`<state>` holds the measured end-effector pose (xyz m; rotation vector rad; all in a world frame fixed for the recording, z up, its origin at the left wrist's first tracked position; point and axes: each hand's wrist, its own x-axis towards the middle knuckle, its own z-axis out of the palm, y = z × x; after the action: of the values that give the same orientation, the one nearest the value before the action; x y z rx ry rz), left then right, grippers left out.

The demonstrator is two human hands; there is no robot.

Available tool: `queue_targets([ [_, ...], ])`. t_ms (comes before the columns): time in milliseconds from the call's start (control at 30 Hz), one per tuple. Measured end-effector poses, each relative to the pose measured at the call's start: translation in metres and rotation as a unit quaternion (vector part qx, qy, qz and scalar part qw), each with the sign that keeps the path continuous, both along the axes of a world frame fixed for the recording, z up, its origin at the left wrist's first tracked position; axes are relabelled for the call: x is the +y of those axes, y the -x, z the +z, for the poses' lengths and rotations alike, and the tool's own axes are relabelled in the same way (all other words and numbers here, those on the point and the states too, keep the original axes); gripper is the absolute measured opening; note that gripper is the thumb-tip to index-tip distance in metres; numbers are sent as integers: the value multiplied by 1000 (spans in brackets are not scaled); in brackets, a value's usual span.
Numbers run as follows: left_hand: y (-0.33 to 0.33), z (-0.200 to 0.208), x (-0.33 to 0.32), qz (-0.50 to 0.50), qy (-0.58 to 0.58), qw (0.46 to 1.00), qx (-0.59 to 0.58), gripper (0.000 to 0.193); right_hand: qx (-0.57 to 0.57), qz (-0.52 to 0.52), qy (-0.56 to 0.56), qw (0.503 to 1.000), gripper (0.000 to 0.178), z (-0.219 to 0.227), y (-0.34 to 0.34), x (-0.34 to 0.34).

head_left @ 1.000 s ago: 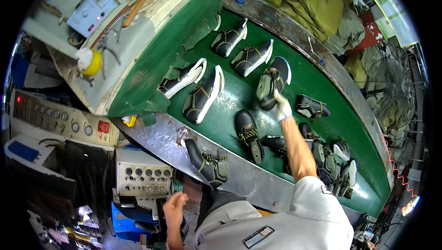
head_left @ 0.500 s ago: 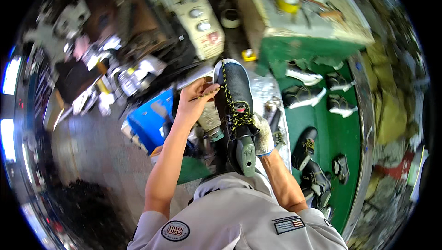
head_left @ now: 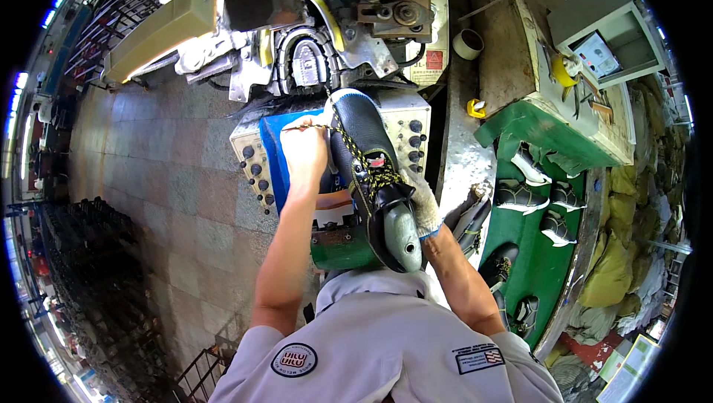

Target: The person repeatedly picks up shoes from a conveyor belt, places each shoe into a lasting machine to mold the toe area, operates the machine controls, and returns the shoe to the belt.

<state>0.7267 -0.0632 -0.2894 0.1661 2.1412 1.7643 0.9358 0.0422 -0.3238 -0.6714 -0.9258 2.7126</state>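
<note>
Black boot on a grey last, held up in front of chest, toe pointing away toward the machine, just above the control box w/ knobs; left hand bare, fingers closed, pinching the yellow-black lace near the boot's toe end, lace pulled taut across; right hand in a white glove, wrapped round the boot's ankle part beside the last, fingers pressed against it, tips hidden behind the boot; blue bin under left hand; more shoes on green conveyor at right edge; tape roll on metal bench, far side.
</note>
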Motion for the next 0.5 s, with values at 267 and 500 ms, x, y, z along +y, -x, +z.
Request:
queue_targets([
  [267, 20, -13, 0, 72, -107, 982, 141, 42, -49, 28, 180, 982, 46, 19, 12, -39],
  [500, 52, -30, -13, 133, -205, 950, -195, 42, -40, -8, 145, 989, 43, 22, 28, -43],
])
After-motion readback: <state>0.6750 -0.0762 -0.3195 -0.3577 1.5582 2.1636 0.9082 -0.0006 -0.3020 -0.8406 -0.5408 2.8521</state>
